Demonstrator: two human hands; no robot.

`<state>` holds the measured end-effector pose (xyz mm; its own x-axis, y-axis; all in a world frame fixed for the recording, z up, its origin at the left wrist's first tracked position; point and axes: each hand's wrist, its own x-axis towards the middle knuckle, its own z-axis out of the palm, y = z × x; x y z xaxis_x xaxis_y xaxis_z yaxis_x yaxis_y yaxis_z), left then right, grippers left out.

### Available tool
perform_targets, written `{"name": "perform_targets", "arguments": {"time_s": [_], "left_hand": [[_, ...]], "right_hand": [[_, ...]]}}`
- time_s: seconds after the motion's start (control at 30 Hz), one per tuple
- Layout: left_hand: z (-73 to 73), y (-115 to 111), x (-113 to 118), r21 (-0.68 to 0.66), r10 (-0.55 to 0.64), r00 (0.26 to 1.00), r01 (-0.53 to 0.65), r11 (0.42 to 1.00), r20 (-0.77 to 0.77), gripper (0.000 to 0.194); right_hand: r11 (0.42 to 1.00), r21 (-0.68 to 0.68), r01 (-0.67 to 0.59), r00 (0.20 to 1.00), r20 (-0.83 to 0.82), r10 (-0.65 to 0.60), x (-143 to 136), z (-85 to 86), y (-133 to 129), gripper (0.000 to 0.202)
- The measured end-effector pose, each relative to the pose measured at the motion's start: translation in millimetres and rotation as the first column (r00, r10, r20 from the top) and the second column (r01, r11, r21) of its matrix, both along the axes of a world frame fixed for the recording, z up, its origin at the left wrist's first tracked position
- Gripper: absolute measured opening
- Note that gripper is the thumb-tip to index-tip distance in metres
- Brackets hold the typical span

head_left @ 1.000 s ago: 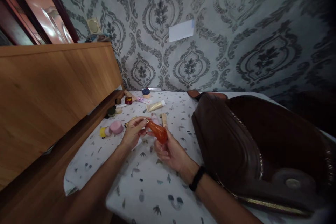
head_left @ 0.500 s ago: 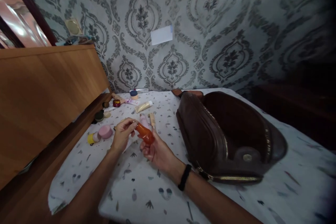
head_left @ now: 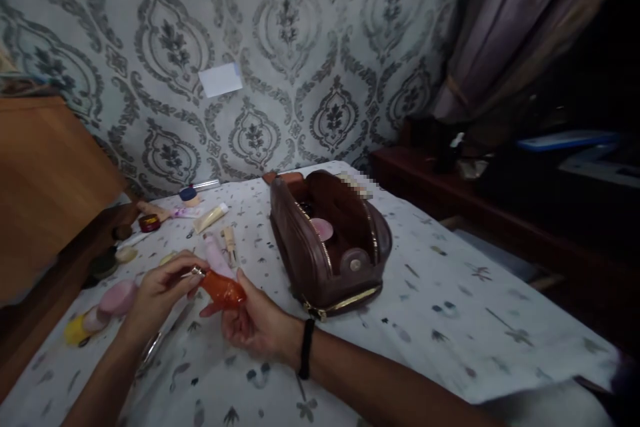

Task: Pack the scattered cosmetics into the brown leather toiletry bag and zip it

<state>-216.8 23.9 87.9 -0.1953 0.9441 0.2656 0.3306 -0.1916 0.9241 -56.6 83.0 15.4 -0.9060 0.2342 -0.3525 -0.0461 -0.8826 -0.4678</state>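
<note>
The left hand (head_left: 167,288) pinches its fingers on the silver neck (head_left: 199,271) of the orange bottle (head_left: 223,290), while the right hand (head_left: 263,325) has its fingers closed about the wide end; gripping both ends likely steadies it above the patterned cloth (head_left: 430,280). Just beyond, the cream tube (head_left: 211,218) lies flat, presumably so it stays put. The brown bag (head_left: 295,247) stands unzipped, mouth spread, probably for easy access. Compared with half a second ago, the view has swung rightward, bringing in a curtain (head_left: 500,33) and showing a pink item (head_left: 323,229) inside the bag; both hands keep the bottle.
</note>
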Motion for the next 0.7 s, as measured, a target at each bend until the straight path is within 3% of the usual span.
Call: {"name": "perform_targets", "arguments": {"time_s": [0.17,0.37,0.57,0.7], "left_hand": [[12.1,5,4,-0.006,0.030,0.987,-0.032,0.999,-0.157,0.017],[38.6,13,17,-0.015,0.101,0.987,-0.103,0.995,-0.124,0.023],[67.0,24,41,0.049,0.244,0.969,-0.245,0.968,0.025,0.026],[86.9,39,66,0.154,0.269,0.963,-0.268,0.951,0.013,0.023]], "right_hand": [[0.999,0.002,-0.049,0.995,-0.083,0.049,12,6.2,-2,0.105],[0.999,-0.013,-0.030,0.976,-0.216,0.027,18,10.7,-2,0.107],[0.991,0.061,-0.117,0.958,-0.255,0.129,7,-7.7,-4,0.105],[0.964,0.106,-0.244,0.946,-0.193,0.261,-3,-19.3,-10,0.097]]}}
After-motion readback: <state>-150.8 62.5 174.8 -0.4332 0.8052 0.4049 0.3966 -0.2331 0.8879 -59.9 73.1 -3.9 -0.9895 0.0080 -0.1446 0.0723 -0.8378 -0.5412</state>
